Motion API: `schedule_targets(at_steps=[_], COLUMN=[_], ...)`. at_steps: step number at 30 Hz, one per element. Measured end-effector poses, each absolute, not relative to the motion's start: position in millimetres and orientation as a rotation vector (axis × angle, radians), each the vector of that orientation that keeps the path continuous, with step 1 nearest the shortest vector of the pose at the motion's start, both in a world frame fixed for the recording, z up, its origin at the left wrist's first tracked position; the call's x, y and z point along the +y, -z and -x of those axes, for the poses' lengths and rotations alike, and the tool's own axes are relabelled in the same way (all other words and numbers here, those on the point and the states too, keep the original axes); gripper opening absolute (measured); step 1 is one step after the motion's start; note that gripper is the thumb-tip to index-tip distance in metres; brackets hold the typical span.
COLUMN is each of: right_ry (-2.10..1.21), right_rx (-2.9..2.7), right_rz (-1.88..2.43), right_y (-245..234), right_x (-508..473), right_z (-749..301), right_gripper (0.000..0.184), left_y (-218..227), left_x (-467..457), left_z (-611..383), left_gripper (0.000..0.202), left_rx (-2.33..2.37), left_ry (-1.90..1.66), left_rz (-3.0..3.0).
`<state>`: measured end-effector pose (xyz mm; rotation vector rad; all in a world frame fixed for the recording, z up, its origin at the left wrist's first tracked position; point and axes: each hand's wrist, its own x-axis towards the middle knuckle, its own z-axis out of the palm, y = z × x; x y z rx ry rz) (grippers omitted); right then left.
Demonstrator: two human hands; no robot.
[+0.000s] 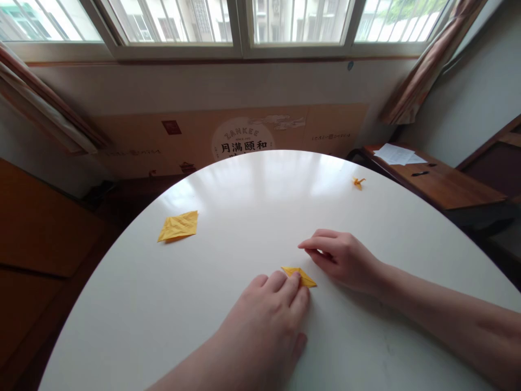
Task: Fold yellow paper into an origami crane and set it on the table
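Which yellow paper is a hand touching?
The narrow folded piece partly under the left hand. No hand touches the wider crinkled sheet at left or the tiny folded bird at back right.

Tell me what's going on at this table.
A person is working with yellow paper at a round white table. The left hand has its fingers on a small folded yellow piece. The right hand is loosely curled just to the right, apart from the paper. A larger creased yellow paper lies farther off to the left, and a small folded paper figure sits at the far right.
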<state>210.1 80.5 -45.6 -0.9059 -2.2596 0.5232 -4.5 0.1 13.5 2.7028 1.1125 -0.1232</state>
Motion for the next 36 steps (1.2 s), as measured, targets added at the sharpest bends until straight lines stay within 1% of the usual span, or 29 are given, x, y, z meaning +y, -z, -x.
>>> schedule_targets(at_steps=[3, 5, 7, 8, 11, 14, 17, 19, 22, 26, 30, 36], right_ry=[-0.502, -0.458, -0.426, -0.421, -0.495, -0.576, -0.606, -0.627, -0.634, -0.608, -0.593, -0.572], right_rx=[-2.197, -2.184, -2.181, -2.176, -2.080, -2.012, -2.013, -2.033, -2.081, -2.123, -2.146, -2.186], right_rz=[0.937, 0.952, 0.972, 0.980, 1.027, 1.084, 1.105, 1.101, 1.096, 1.120, 1.145, 1.121], right_y=[47, 47, 46, 46, 45, 44, 41, 39, 35, 32, 32, 31], right_x=[83, 83, 82, 82, 82, 85, 85, 82, 74, 66, 62, 55], right_z=[-209, -208, -207, -207, -205, -204, -204, -203, -202, -201, -201, -202], right_gripper=[0.027, 0.027, 0.027, 0.027, 0.025, 0.023, 0.025, 0.025, 0.023, 0.022, 0.023, 0.023], left_y=[-14, -11, -4, 0, 16, 26, 30, 30, 29, 27, 28, 27], left_x=[3, 8, 14, 18, 28, 39, 49, 52, 52, 48, 47, 50], left_z=[6, 8, 10, 11, 15, 19, 23, 24, 24, 21, 14, 9], left_gripper=[0.030, 0.018, 0.012, 0.012, 0.023, 0.020, 0.022, 0.025, 0.024, 0.023, 0.017, 0.027], left_rx=[1.106, 1.050, 0.994, 0.975, 1.098, 1.277, 1.447, 1.497, 1.526, 1.552, 1.589, 1.610], left_ry=[0.025, -0.082, -0.224, -0.297, -0.637, -0.908, -1.076, -1.112, -1.116, -1.062, -0.952, -0.889], left_rz=[-2.697, -2.706, -2.697, -2.672, -2.427, -2.125, -1.898, -1.878, -1.897, -1.944, -1.967, -1.912])
